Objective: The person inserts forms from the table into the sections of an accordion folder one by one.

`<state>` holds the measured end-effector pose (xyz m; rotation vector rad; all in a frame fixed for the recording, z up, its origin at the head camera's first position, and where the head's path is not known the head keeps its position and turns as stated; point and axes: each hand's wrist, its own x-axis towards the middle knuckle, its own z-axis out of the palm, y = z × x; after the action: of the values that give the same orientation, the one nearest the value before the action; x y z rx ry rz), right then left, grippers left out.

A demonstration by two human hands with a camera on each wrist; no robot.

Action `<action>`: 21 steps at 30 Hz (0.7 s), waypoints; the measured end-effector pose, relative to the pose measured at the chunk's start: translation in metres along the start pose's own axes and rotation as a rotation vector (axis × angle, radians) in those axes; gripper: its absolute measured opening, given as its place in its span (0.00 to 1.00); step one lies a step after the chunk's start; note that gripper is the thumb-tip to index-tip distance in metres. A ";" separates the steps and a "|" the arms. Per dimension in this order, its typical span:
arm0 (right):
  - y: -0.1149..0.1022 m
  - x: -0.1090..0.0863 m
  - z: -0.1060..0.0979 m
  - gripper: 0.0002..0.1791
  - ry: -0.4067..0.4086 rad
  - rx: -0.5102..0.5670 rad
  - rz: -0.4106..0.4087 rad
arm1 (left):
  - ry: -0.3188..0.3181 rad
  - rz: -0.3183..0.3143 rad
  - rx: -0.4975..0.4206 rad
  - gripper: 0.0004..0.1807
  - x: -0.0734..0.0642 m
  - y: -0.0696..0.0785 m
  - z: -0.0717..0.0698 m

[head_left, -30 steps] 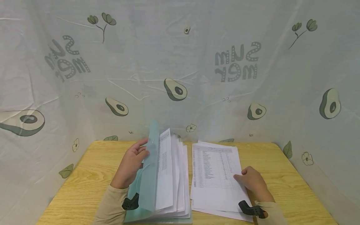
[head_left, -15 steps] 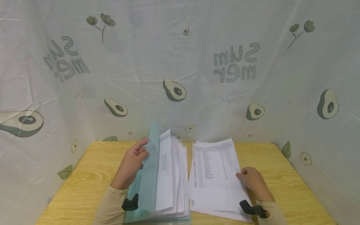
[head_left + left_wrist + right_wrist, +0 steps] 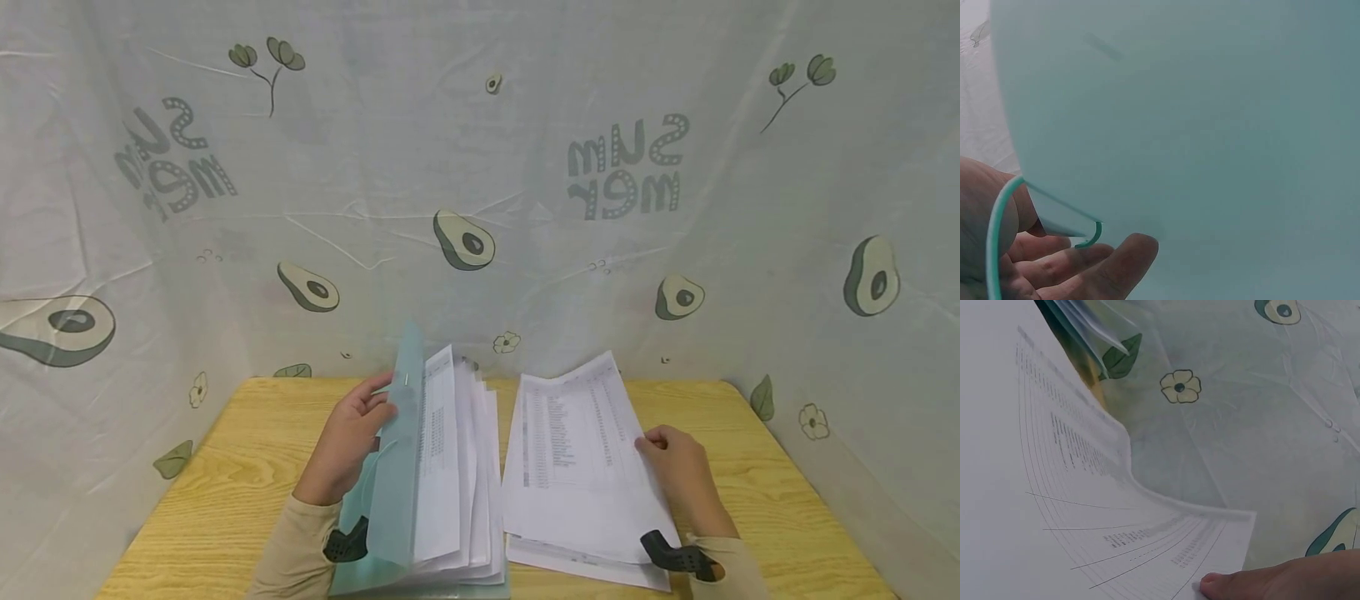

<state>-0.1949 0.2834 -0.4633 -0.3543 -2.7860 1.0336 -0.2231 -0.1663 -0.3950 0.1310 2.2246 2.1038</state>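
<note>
At the centre left of the head view stands a translucent teal folder [image 3: 394,492] with its cover raised. My left hand [image 3: 348,437] grips that cover by its left edge, fingers behind and thumb in front. A thin teal elastic cord [image 3: 993,237] loops beside this hand in the left wrist view. Inside the folder lean several white papers [image 3: 442,467]. My right hand [image 3: 681,475] pinches the right edge of a printed sheet [image 3: 577,500], whose top bends upward. In the right wrist view the sheet [image 3: 997,456] curves, with the thumb [image 3: 1235,584] on its corner.
More white sheets [image 3: 585,568] lie under the lifted one on the wooden table [image 3: 757,500]. A pale curtain [image 3: 525,167] printed with avocados hangs right behind the table's back edge and along both sides. Black wrist mounts [image 3: 671,557] sit at both cuffs.
My right hand has moved slightly up, lifting the top sheet and tilting it off the sheets below, whose lower edges now show more. The left hand and folder stay put.
</note>
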 end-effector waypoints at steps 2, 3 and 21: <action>-0.001 0.000 -0.002 0.16 0.021 0.015 0.003 | 0.000 0.002 0.000 0.27 0.001 -0.001 0.000; -0.002 0.000 -0.003 0.16 0.029 0.019 0.004 | 0.001 0.002 0.001 0.27 0.001 -0.001 0.000; -0.020 -0.002 -0.007 0.21 0.149 0.160 0.037 | 0.002 -0.008 0.015 0.27 0.002 -0.002 0.000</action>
<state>-0.1944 0.2721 -0.4449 -0.4431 -2.5556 1.1775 -0.2248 -0.1666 -0.3974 0.1211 2.2387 2.0847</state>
